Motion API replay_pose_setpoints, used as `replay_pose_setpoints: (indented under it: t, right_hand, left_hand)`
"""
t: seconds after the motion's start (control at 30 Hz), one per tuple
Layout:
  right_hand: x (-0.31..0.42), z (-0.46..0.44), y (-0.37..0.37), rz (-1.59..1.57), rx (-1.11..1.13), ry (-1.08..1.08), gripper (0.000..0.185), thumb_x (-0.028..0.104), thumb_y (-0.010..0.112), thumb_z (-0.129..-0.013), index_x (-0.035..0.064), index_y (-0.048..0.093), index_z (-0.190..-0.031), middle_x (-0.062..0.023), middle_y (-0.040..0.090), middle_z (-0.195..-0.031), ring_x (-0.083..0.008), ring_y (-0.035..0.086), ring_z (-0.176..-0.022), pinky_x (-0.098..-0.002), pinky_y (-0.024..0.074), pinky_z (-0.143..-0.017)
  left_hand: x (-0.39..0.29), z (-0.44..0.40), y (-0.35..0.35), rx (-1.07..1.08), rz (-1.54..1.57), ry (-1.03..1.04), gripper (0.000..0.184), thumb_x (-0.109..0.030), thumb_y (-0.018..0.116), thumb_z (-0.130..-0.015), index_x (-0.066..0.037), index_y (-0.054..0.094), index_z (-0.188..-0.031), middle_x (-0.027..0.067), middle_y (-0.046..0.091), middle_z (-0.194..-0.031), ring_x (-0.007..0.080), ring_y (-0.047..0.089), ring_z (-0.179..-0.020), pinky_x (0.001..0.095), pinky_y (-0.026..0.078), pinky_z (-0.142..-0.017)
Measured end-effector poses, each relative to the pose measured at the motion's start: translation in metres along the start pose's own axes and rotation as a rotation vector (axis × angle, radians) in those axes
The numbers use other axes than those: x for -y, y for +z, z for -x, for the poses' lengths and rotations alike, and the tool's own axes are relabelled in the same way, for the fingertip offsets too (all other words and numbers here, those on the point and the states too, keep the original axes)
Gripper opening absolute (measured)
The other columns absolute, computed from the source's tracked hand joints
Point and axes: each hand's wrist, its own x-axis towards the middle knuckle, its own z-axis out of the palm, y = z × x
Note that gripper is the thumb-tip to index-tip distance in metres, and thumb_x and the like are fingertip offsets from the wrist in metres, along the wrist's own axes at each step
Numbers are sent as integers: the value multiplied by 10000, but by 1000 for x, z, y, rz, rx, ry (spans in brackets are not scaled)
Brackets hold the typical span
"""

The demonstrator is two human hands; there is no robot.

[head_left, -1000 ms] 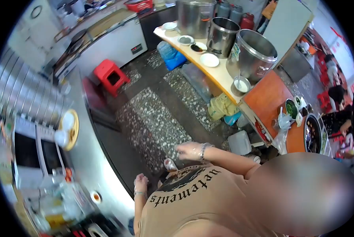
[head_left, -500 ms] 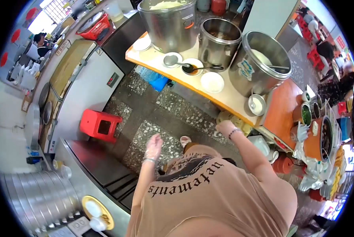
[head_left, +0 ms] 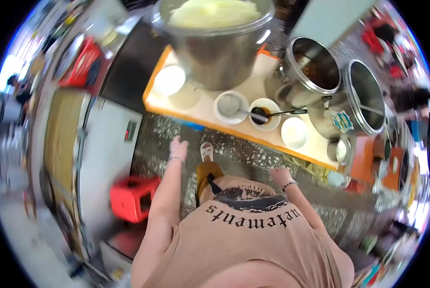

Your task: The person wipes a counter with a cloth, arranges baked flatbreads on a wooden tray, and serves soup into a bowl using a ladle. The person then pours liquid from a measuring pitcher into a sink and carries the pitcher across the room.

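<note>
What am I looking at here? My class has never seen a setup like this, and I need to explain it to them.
There is no machine, just a person's own hands. The camera sits on their head, looking forward and down. The left hand and right hand hang above the floor, neither visibly holding anything. On the orange-edged counter ahead stand large metal pots and white dishes; a black ladle rests in one dish.

Room open over floor [head_left: 241, 156] between left hand [head_left: 178, 148] and right hand [head_left: 280, 176] up to table [head_left: 196, 106]; freezer [head_left: 107, 149] and stool [head_left: 126, 197] bound the left, bowls [head_left: 294, 133] line the near edge before pots [head_left: 220, 55], whose spacing at right seems tight through blur.
</note>
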Motion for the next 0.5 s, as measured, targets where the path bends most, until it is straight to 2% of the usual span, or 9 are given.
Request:
replay_pose_setpoints:
  t: [0.03, 0.1, 0.17, 0.2, 0.27, 0.3, 0.4, 0.47, 0.5]
  right_hand:
    - [6, -4, 16, -43, -36, 63, 281, 269, 581, -840, 15, 697, -874, -174, 685, -902, -305, 653, -851, -397, 499, -780]
    - [27, -28, 46, 404, -131, -552, 278, 246, 540, -869, 16, 679, -943, -154, 691, -948, -314, 650, -885, -397, 500, -793]
    - [103, -13, 50, -183, -136, -277, 232, 196, 514, -867, 24, 646, -948, -180, 669, -926, -340, 638, -892, -404, 497, -786]
    - [139, -11, 41, -214, -70, -280, 192, 176, 510, -856, 27, 623, -897, -212, 638, -870, -373, 624, -863, -424, 490, -761]
    - [169, -21, 45, -168, -70, -307, 183, 185, 504, -856, 26, 589, -885, -228, 606, -802, -402, 602, -793, -450, 474, -713]
    - [181, -24, 45, -171, -88, -292, 189, 191, 501, -856, 21, 580, -881, -225, 601, -779, -410, 594, -771, -455, 470, -700]
    - [208, -36, 39, -135, -82, -277, 184, 198, 505, -859, 24, 563, -872, -213, 601, -781, -402, 592, -784, -467, 467, -715]
    - [217, -46, 37, -140, -104, -282, 183, 204, 508, -858, 29, 561, -868, -207, 606, -797, -398, 593, -804, -472, 467, -730]
    - [218, -44, 35, -140, -121, -285, 182, 209, 512, -857, 34, 559, -865, -202, 612, -813, -395, 594, -824, -477, 467, -745]
  left_hand:
    - [34, -76, 14, 6, 116, 37, 556, -230, 600, -773, 5, 519, -1270, 262, 577, -1192, 366, 533, -1167, 403, 407, -1008]
    - [96, -238, 1, 735, 1063, -410, 383, -169, 561, -802, -38, 601, -1160, 218, 631, -1036, 303, 602, -1044, 394, 456, -930]
    - [8, -257, -16, 180, 326, -246, 332, -178, 540, -839, -67, 605, -1145, 181, 635, -974, 280, 615, -953, 379, 479, -869]
    - [-19, -273, -24, 81, 178, -276, 308, -182, 530, -858, -81, 607, -1138, 162, 638, -943, 268, 621, -907, 371, 490, -839]
    - [-83, -286, -32, -127, 327, -582, 302, -251, 539, -869, -103, 624, -1118, 137, 660, -970, 249, 627, -880, 377, 490, -831]
    - [-81, -307, -27, -109, 319, -579, 302, -251, 539, -869, -103, 624, -1118, 137, 660, -970, 249, 627, -880, 377, 490, -831]
    - [-41, -367, -20, 533, -1042, -57, 326, -315, 565, -838, -90, 703, -1030, 135, 682, -1056, 276, 634, -1015, 370, 484, -873]
    - [-17, -370, -14, 117, -904, -170, 313, -325, 543, -845, -122, 736, -985, 110, 684, -1101, 275, 613, -1100, 366, 494, -858]
    - [13, -394, -8, 190, -1175, -18, 311, -301, 505, -867, -133, 737, -989, 90, 696, -1086, 236, 647, -1041, 369, 510, -821]
